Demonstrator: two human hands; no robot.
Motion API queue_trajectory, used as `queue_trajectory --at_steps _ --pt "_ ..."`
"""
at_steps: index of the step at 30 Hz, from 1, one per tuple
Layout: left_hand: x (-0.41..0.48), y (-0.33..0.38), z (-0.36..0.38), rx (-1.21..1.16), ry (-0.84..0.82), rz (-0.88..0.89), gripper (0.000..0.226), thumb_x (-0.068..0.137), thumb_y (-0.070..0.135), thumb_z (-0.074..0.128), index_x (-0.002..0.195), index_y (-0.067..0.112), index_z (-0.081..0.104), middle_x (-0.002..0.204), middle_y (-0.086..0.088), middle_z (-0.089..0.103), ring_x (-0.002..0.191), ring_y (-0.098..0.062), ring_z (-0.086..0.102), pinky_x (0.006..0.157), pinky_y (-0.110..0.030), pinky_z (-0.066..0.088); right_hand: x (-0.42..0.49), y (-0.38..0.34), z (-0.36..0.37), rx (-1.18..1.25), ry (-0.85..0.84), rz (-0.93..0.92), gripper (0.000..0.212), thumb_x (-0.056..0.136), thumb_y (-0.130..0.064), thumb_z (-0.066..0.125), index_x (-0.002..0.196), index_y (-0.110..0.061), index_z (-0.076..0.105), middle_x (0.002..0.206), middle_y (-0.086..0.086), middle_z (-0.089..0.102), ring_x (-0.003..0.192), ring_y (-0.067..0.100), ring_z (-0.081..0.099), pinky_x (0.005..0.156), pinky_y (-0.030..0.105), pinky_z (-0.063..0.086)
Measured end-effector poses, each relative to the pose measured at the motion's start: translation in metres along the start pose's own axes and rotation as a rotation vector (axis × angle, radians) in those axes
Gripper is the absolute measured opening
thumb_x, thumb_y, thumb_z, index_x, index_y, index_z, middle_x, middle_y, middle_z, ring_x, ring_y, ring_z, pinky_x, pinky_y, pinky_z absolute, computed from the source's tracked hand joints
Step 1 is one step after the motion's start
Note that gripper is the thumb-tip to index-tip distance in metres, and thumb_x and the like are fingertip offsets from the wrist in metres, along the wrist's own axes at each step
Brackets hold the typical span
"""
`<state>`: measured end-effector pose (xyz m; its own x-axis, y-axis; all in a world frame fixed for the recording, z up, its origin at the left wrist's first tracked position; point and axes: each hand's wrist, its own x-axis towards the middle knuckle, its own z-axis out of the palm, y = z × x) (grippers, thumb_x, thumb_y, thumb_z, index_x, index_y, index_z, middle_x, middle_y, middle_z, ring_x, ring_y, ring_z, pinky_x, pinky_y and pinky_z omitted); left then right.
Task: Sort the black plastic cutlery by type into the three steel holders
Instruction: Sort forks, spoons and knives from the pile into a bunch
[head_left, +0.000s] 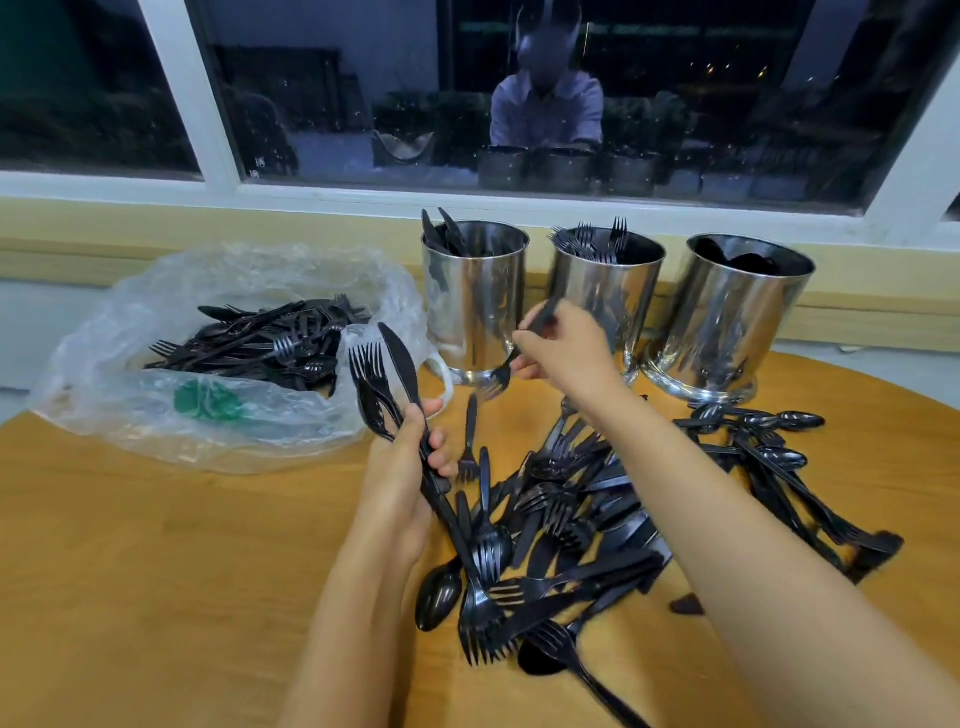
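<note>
Left grip (400, 478) is closed around a bundle (402, 371) of forks and one knife, held above the tabletop (156, 545). Right grip (563, 348) pinches a single fork (537, 319) before the middle holder (605, 301). A cutlery pile (571, 519) lies below.

Left hand (400, 470) grips a cutlery bundle (388, 387); right hand (569, 349) holds a fork (501, 373) before the steel holders (470, 312).
</note>
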<state>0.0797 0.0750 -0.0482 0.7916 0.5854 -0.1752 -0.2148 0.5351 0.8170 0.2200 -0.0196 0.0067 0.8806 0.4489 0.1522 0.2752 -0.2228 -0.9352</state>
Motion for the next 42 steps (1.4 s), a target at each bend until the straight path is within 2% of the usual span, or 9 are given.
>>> queue_trajectory --at_steps 4,8,12,17,21,27,33,37,42 --pt "-0.001 -0.005 0.007 -0.014 -0.029 -0.034 0.026 0.105 0.023 0.041 0.116 0.004 0.054 0.059 0.004 0.040 0.047 -0.005 0.034 0.044 -0.017 0.033 -0.048 -0.007 -0.033 0.475 -0.013 0.111 0.006 0.089 -0.002 0.065 0.095 0.000 0.063 0.080 0.013 0.069 0.076 0.021 0.072 0.068 0.022 0.058" --pt "-0.007 -0.012 0.017 -0.017 -0.098 -0.095 0.023 0.101 0.023 0.048 0.112 0.004 0.057 0.061 0.004 0.037 0.048 -0.005 0.033 0.045 -0.016 0.033 -0.082 0.006 -0.032 0.859 -0.062 0.251 0.021 0.098 -0.013 0.053 0.100 0.003 0.067 0.089 0.013 0.073 0.088 0.019 0.072 0.077 0.024 0.058" --pt "-0.009 -0.019 0.020 0.034 -0.151 -0.109 0.019 0.094 0.021 0.056 0.106 0.006 0.056 0.064 0.004 0.034 0.049 -0.004 0.032 0.046 -0.016 0.034 -0.100 0.016 -0.022 0.881 0.043 0.259 0.016 0.093 -0.012 0.059 0.102 -0.002 0.068 0.076 0.004 0.069 0.076 0.012 0.069 0.070 0.019 0.056" --pt "-0.010 -0.020 0.019 0.114 -0.174 -0.111 0.047 0.074 0.033 0.069 0.114 0.010 0.060 0.062 0.008 0.035 0.052 -0.005 0.033 0.053 -0.019 0.036 -0.105 0.022 -0.010 0.988 0.151 0.295 0.012 0.088 -0.003 0.063 0.099 0.001 0.063 0.083 0.008 0.071 0.082 0.019 0.073 0.071 0.020 0.057" --pt "-0.010 -0.023 0.021 0.213 -0.190 -0.051 0.031 0.078 0.043 0.065 0.090 0.015 0.059 0.061 0.006 0.034 0.053 -0.007 0.032 0.058 -0.023 0.034 -0.106 0.027 0.003 0.782 0.126 0.349 0.014 0.085 -0.011 0.070 0.096 -0.005 0.067 0.079 0.002 0.068 0.072 0.011 0.067 0.065 0.020 0.054" --pt "-0.011 -0.025 0.024 0.277 -0.046 0.015 0.039 0.085 0.047 0.058 0.105 0.015 0.067 0.064 0.005 0.045 0.060 -0.008 0.042 0.069 -0.023 0.041 -0.118 0.025 0.013 0.333 -0.049 0.194 0.006 0.084 -0.010 0.073 0.089 -0.008 0.073 0.073 -0.004 0.074 0.069 0.001 0.068 0.065 0.010 0.048" --pt "-0.012 -0.026 0.026 0.189 -0.087 0.072 0.045 0.076 0.049 0.060 0.101 0.012 0.062 0.062 0.003 0.033 0.054 -0.009 0.032 0.059 -0.024 0.033 -0.119 0.023 0.016 0.509 0.144 0.200 0.007 0.086 -0.011 0.070 0.092 -0.007 0.071 0.061 -0.011 0.067 0.054 -0.005 0.059 0.061 0.011 0.046" --pt "-0.013 -0.026 0.027 0.172 -0.104 0.066 0.046 0.077 0.049 0.060 0.103 0.011 0.062 0.062 0.003 0.033 0.052 -0.007 0.033 0.056 -0.021 0.034 -0.120 0.028 0.023 0.580 0.156 0.251 0.010 0.085 -0.016 0.071 0.093 -0.011 0.073 0.064 -0.011 0.068 0.060 -0.007 0.060 0.069 0.016 0.044" --pt "-0.010 -0.026 0.023 0.245 -0.031 0.092 0.030 0.100 0.036 0.048 0.089 0.014 0.065 0.061 0.006 0.045 0.058 -0.007 0.044 0.069 -0.026 0.039 -0.119 0.033 0.025 0.210 0.070 0.039 0.006 0.083 -0.017 0.073 0.084 -0.023 0.075 0.078 -0.004 0.072 0.070 0.010 0.058 0.070 0.016 0.047"
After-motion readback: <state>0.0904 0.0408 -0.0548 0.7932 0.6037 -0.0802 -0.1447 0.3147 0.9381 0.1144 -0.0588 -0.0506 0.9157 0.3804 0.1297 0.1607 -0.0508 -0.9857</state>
